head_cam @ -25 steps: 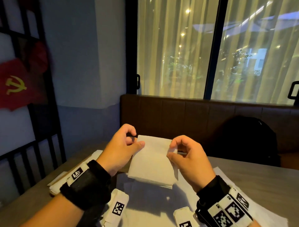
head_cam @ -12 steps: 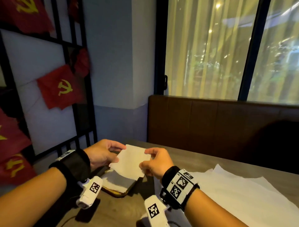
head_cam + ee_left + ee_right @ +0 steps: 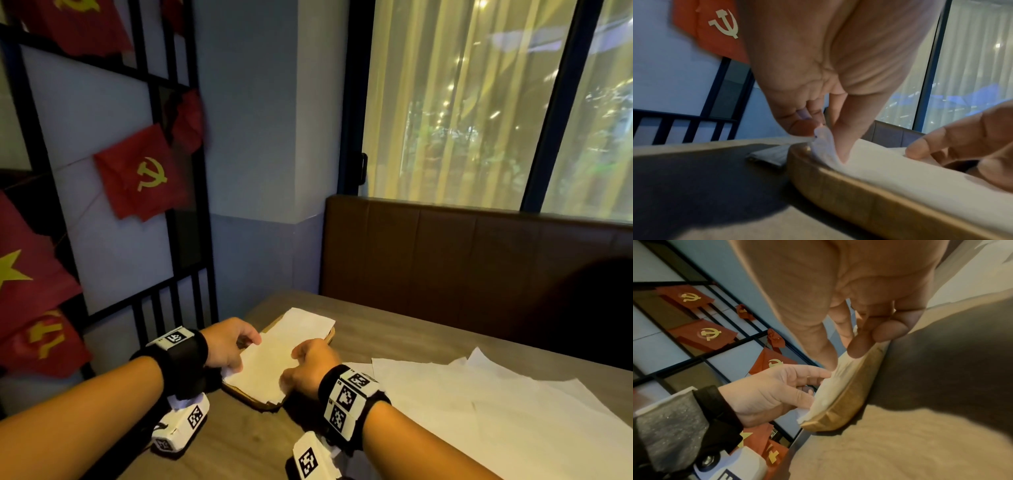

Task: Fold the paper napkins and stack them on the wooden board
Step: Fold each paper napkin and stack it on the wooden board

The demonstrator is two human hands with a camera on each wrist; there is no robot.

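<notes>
A folded white napkin point(image 3: 270, 371) lies on the wooden board point(image 3: 254, 400) at the table's left side, on top of other folded napkins point(image 3: 303, 322). My left hand point(image 3: 248, 354) pinches its left corner. In the left wrist view the thumb point(image 3: 841, 146) presses that corner down and the paper curls up behind it. My right hand point(image 3: 296, 366) holds the napkin's right edge, with its thumb point(image 3: 830, 360) on top and curled fingertips point(image 3: 858, 350) at the board's rim point(image 3: 849, 402). The board point(image 3: 859, 194) is mostly hidden under paper.
Several unfolded napkins point(image 3: 479, 397) are spread on the table to the right. A dark flat object point(image 3: 768, 155) lies just left of the board. A brown bench back point(image 3: 462, 260) runs behind the table, and a black railing point(image 3: 164, 308) stands at the left.
Both hands have carried the folded napkin left and down from mid-air onto the board's stack. My view has swung left with them.
</notes>
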